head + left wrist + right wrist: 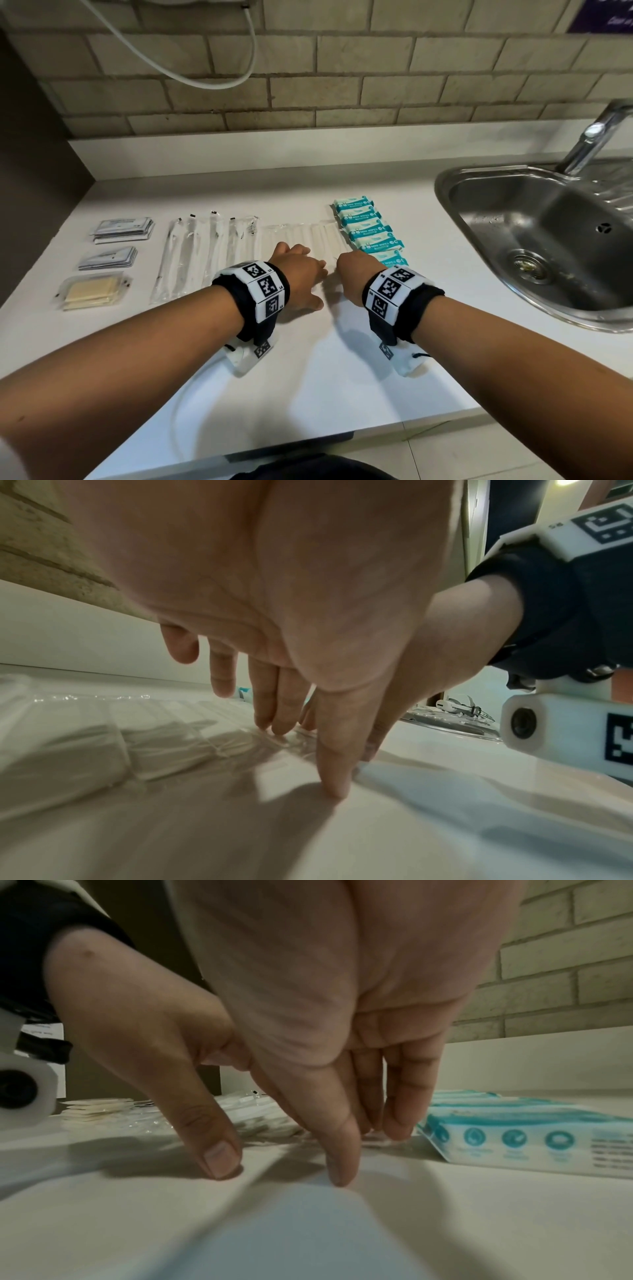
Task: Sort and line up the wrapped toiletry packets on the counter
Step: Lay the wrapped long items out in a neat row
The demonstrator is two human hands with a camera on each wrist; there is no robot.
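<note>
Sorted rows lie across the white counter [325, 359]: two stacks of grey sachets [123, 229], a clear packet of cream pads [91, 291], long clear-wrapped sticks [205, 253], flat clear-wrapped white packets [301, 234] and teal mini wipes packs [368, 228]. Both hands stand side by side at the near edge of the clear white packets [137, 737]. My left hand [301, 272] [304, 760] points straight fingers down onto the wrap, thumb on the counter. My right hand [352, 270] [368, 1156] does the same beside the wipes packs [531, 1134]. Neither hand holds anything.
A steel sink [445, 192] with a faucet [596, 137] fills the right side, close to the wipes. A brick wall with a hanging white cable [205, 73] backs the counter. A dark wall bounds the left end. Bare counter lies between the packets and the front edge.
</note>
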